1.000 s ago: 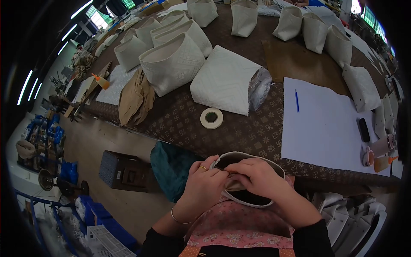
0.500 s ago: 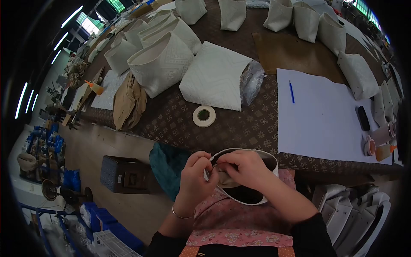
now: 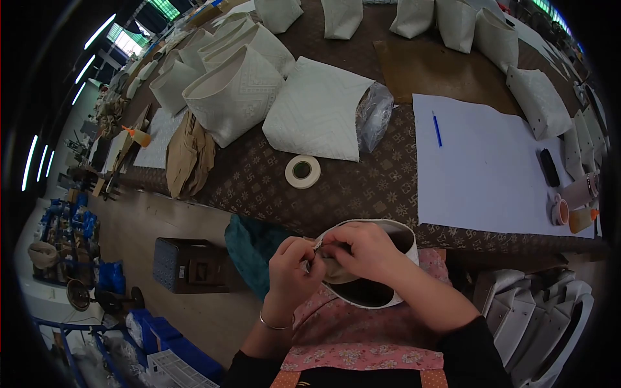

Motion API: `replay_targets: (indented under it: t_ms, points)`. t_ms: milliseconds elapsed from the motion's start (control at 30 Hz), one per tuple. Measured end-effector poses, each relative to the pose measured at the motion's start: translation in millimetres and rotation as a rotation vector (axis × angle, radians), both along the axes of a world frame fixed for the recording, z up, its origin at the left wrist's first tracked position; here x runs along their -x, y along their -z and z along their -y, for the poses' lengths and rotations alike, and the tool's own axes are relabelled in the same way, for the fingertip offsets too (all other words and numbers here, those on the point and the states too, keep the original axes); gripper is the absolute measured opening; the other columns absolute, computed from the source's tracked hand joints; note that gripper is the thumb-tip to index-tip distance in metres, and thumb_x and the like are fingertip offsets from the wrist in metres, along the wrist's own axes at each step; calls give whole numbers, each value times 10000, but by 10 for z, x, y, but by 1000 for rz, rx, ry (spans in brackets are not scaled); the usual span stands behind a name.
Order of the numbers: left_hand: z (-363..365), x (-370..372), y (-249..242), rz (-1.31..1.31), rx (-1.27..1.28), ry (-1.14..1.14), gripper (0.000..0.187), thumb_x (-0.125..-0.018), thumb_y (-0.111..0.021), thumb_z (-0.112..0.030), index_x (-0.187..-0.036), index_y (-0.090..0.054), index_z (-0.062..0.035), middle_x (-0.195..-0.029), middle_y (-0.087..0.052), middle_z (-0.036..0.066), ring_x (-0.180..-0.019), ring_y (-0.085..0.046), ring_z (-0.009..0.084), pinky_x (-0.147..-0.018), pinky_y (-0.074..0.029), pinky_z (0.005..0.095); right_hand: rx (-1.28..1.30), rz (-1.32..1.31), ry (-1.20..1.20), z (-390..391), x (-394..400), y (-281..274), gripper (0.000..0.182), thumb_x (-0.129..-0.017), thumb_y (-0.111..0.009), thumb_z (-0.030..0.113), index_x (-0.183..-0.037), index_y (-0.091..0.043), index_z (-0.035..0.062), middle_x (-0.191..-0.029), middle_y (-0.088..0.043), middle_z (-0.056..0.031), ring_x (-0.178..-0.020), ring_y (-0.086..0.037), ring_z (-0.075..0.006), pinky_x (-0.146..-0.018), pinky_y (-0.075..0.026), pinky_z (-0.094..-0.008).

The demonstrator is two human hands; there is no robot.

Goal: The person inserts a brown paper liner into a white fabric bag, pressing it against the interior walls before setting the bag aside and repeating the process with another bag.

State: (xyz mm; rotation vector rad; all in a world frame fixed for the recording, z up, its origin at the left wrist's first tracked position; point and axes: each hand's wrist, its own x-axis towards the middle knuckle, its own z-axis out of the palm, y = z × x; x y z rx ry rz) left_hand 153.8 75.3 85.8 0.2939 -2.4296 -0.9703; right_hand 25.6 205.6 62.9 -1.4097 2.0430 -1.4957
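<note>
On my lap, against the table's edge, sits an open white bag body (image 3: pixel 406 240) with a dark inside and a beige lining piece (image 3: pixel 341 271) in it. My left hand (image 3: pixel 294 265) pinches the left part of its rim, fingers curled. Close beside it, my right hand (image 3: pixel 362 249) reaches over the opening with thumb and fingers pressed together at the same stretch of rim. What lies between the right fingertips is hidden. A roll of cream tape (image 3: pixel 312 178) lies on the table just beyond.
Several white embossed bag bodies (image 3: pixel 236 94) stand on the brown patterned tablecloth (image 3: pixel 362 194). A white sheet (image 3: pixel 479 174) carries a blue pen (image 3: pixel 437 129). Nearby are a dark brush-like object (image 3: pixel 548 168), a pink cup (image 3: pixel 560 211) and brown paper (image 3: pixel 189 155). A stool (image 3: pixel 194 265) stands at left.
The view has shifted slightly, so the table things appear a little higher and farther left. Both hands stay at the rim, with only small finger movement.
</note>
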Motion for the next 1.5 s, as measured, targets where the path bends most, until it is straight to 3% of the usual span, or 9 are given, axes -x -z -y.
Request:
replay_targets:
  t_ms: [67, 300, 367, 600, 700, 800, 867, 967, 1500]
  points:
    - [-7, 12, -3, -38, 9, 12, 149, -706, -636, 78, -743, -521, -9, -745, -591, 90, -635, -558, 171, -567, -458, 260, -5, -1, -1, 0, -4, -4, 160, -783, -724, 89, -941, -701, 85, -850, -694, -97, -804, -679, -292, -706, -543, -376]
    - [-9, 7, 6, -37, 1, 19, 136, -716, -633, 73, -751, -529, -6, -753, -605, 97, -639, -572, 179, -565, -459, 262, -54, 22, -31, -16, 6, -40, 103, -810, -680, 143, -897, -674, 89, -851, -685, -95, -836, -669, -308, -721, -546, -419]
    - [1, 0, 26, -30, -9, 21, 147, -705, -646, 49, -772, -548, -38, -748, -600, 114, -697, -623, 285, -610, -522, 334, -60, 9, -11, -18, -13, -46, 125, -805, -692, 150, -911, -658, 92, -830, -675, -90, -821, -669, -305, -705, -543, -418]
    - [-2, -31, -40, 27, 44, 14, 177, -709, -680, 35, -795, -544, -37, -748, -604, 104, -683, -624, 259, -599, -508, 325, -194, 109, 94, -36, 25, -181, 298, -744, -786, 163, -986, -617, 118, -772, -637, -62, -709, -651, -252, -625, -517, -376]
    - [-45, 12, -53, 61, -373, -89, 197, -738, -735, 1, -816, -556, -32, -754, -616, 87, -680, -626, 241, -594, -498, 315, -98, -36, 82, -47, 27, -91, 307, -750, -776, 157, -1017, -630, 112, -797, -648, -59, -729, -655, -263, -647, -525, -378]
    - [11, 47, -72, 96, -308, -21, 169, -783, -751, -20, -896, -625, -22, -772, -625, 82, -682, -631, 223, -592, -492, 298, -157, -86, 3, -120, 124, -134, 266, -779, -709, 146, -1035, -643, 110, -846, -665, -77, -789, -673, -288, -687, -544, -402]
    - [32, 62, -144, 95, -6, 84, 173, -810, -727, 1, -976, -685, -20, -799, -635, 93, -685, -635, 211, -593, -492, 292, -179, -101, 24, -182, 175, -126, 296, -781, -724, 148, -1068, -656, 116, -854, -670, -71, -792, -672, -285, -698, -542, -395]
    - [5, 44, -136, 113, -34, 37, 176, -805, -726, 28, -973, -733, -22, -842, -662, 86, -721, -644, 152, -629, -509, 252, -195, -141, 72, -206, 192, -101, 287, -788, -736, 153, -1069, -685, 119, -866, -678, -67, -795, -672, -283, -706, -542, -387]
    - [-1, 115, -164, 66, 25, 60, 163, -808, -705, 33, -963, -725, -16, -839, -636, 94, -728, -633, 188, -625, -512, 278, -107, -287, 114, -108, 155, -56, 79, -784, -702, 108, -858, -676, 102, -810, -604, -53, -792, -644, -270, -669, -535, -381]
